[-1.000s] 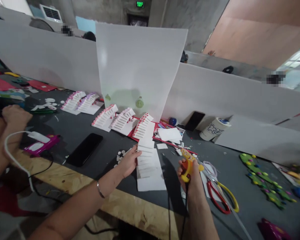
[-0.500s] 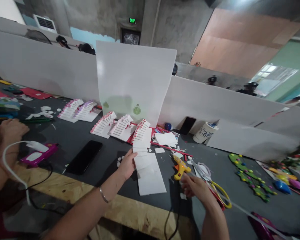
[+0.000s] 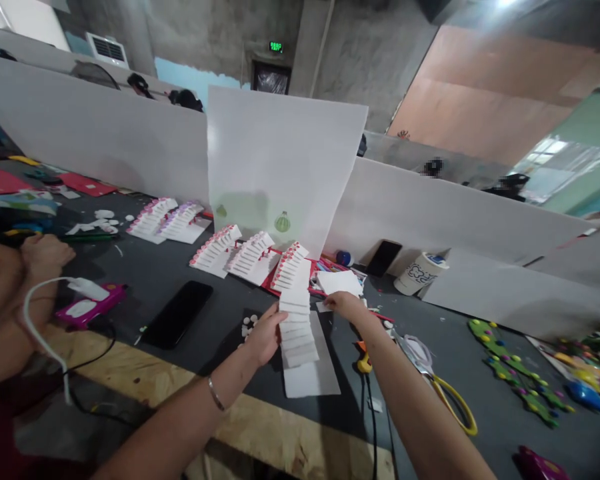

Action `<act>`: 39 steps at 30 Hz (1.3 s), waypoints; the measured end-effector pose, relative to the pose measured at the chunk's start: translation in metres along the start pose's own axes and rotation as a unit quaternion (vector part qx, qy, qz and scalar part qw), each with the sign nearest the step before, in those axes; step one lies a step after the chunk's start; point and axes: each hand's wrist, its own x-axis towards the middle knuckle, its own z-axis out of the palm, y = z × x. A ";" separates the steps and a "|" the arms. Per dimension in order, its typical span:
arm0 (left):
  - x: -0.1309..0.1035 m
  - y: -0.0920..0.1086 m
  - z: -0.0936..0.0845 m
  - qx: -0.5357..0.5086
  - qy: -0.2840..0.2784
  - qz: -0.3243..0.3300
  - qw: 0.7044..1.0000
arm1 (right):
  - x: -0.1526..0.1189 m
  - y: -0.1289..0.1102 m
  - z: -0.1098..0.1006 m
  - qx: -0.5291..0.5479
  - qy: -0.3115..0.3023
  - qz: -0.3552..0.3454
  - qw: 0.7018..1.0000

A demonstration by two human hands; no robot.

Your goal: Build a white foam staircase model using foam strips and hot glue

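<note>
My left hand (image 3: 266, 338) grips the left edge of a stepped strip of white paper (image 3: 297, 330), its thumb on top. The strip's lower part lies over a white sheet (image 3: 316, 380). To the right, my right hand (image 3: 346, 307) has its fingers closed on a small white paper piece (image 3: 323, 307) at the table surface. Beneath my right forearm is a yellow glue gun (image 3: 364, 364), partly hidden. White card pieces with rows of red-tipped strips (image 3: 250, 257) stand just beyond my left hand.
Scissors (image 3: 453, 400) lie right of my forearm. A black phone (image 3: 179, 313) and small white discs (image 3: 247, 323) are at the left. Behind are a white cup (image 3: 419, 273) and an upright white board (image 3: 285, 153). Another person's hand (image 3: 47, 257) rests at far left.
My right hand has moved from beside the glue gun, forward and left, to the small paper piece. My left hand still holds the strip, which now shows more steps. The view has shifted slightly.
</note>
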 end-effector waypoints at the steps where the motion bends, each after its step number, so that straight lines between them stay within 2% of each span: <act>1: -0.001 -0.001 0.001 0.003 -0.005 -0.003 1.000 | 0.004 0.001 0.003 -0.005 -0.009 0.001 1.000; 4: -0.004 -0.002 0.003 0.010 -0.030 -0.008 0.999 | 0.008 0.007 0.009 -0.005 -0.012 0.006 1.000; 8: -0.006 -0.005 0.006 0.013 -0.068 -0.018 0.997 | 0.004 0.015 0.011 0.035 0.020 0.018 0.999; 12: -0.005 -0.007 0.005 0.020 -0.063 -0.033 0.997 | -0.003 0.024 0.003 0.118 0.085 0.041 0.989; 16: -0.004 -0.008 0.005 0.015 -0.060 -0.036 0.997 | -0.025 0.030 -0.009 0.224 0.174 0.064 0.957; 19: -0.005 -0.010 0.006 0.029 -0.072 -0.036 0.996 | -0.055 0.023 -0.005 0.334 0.234 0.065 0.911; 21: -0.006 -0.012 0.008 0.043 -0.083 -0.035 0.995 | -0.074 0.011 0.004 0.488 0.262 0.048 0.831; 23: -0.006 -0.013 0.008 0.055 -0.090 -0.037 0.994 | -0.089 -0.001 0.015 0.573 0.263 0.050 0.774; 25: -0.006 -0.013 0.008 0.066 -0.096 -0.038 0.992 | -0.098 -0.011 0.023 0.615 0.260 0.068 0.741; 27: -0.007 -0.013 0.008 0.072 -0.099 -0.040 0.992 | -0.103 -0.016 0.027 0.641 0.249 0.073 0.723; 29: -0.008 -0.011 0.009 0.074 -0.099 -0.041 0.992 | -0.106 -0.019 0.027 0.657 0.238 0.057 0.713; 31: -0.009 -0.010 0.010 0.074 -0.102 -0.045 0.991 | -0.109 -0.021 0.025 0.651 0.255 0.040 0.713; 36: -0.012 -0.010 0.012 0.072 -0.113 -0.054 0.990 | -0.118 -0.034 0.023 0.547 0.372 0.039 0.749; 39: -0.012 -0.011 0.012 0.081 -0.107 -0.058 0.989 | -0.119 -0.040 0.027 0.518 0.393 0.024 0.760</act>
